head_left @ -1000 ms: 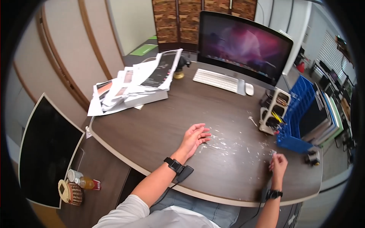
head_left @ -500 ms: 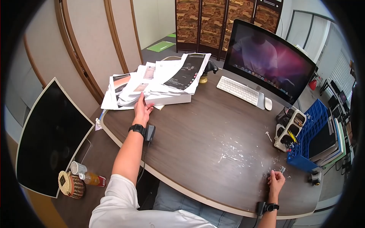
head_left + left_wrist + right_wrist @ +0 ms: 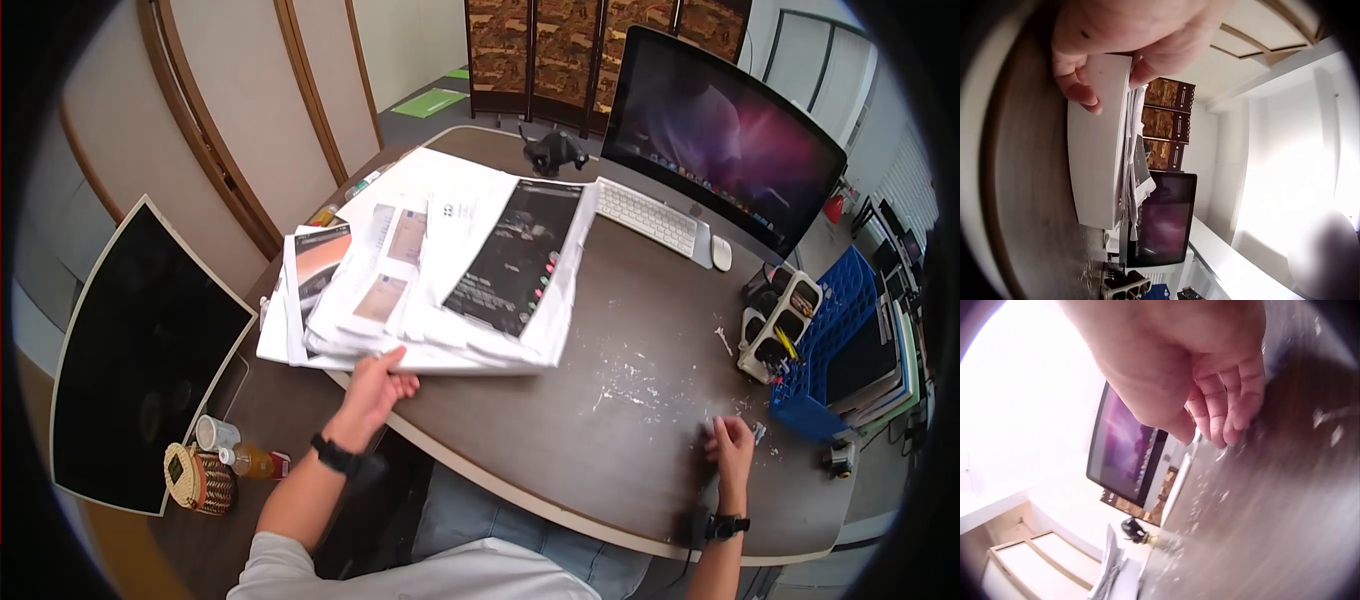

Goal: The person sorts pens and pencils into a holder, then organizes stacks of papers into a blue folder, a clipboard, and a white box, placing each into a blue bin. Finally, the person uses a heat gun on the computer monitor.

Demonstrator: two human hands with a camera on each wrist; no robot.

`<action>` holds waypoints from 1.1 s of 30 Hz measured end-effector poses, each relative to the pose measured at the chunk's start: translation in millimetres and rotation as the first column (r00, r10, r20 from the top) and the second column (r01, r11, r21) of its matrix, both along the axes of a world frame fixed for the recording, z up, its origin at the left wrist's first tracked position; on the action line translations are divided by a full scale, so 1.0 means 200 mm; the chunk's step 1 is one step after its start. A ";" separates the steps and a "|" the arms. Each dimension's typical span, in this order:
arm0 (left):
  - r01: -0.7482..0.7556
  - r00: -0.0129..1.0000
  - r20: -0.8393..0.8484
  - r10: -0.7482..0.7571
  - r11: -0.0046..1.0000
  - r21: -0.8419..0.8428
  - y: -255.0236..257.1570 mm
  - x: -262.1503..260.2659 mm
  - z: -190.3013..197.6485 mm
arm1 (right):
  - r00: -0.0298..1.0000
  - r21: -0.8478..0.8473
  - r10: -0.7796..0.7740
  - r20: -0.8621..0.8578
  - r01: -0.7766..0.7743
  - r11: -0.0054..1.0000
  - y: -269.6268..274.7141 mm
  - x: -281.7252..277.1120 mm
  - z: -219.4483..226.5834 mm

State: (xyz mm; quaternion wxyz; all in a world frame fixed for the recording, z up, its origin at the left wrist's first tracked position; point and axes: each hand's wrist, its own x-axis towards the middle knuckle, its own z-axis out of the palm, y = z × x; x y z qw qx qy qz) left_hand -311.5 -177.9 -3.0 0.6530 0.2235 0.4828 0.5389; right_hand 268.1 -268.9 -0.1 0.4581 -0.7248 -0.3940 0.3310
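My left hand [image 3: 378, 392] grips the near edge of a white box [image 3: 430, 366] with a heap of loose printed papers [image 3: 415, 265] on top. In the left wrist view the thumb lies on the papers' side and the fingers curl round the other face of the box [image 3: 1100, 162]. At the right of the desk, my right hand [image 3: 733, 445] hangs low with loosely bent fingers and nothing between them in the right wrist view. A small crumpled scrap [image 3: 760, 432] lies just beside it, and white shreds [image 3: 640, 385] are scattered to its left.
A computer monitor [image 3: 720, 150], keyboard [image 3: 645, 215] and mouse [image 3: 721, 252] stand at the back. On the right are a pen organizer [image 3: 780, 325] and a blue file rack [image 3: 830, 320]. A dark screen [image 3: 140, 365], a bottle [image 3: 253, 461] and a woven basket [image 3: 200, 482] are at left.
The left hand went from the middle of the desk to the box, took hold of its edge and drew it with its papers toward the person. The right hand stays near the scrap.
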 end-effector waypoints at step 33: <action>0.491 0.476 -0.879 -0.017 0.834 0.250 -0.27 0.48 0.20 | 0.920 0.043 -0.005 0.393 -0.013 0.999 -0.45 -0.11 0.40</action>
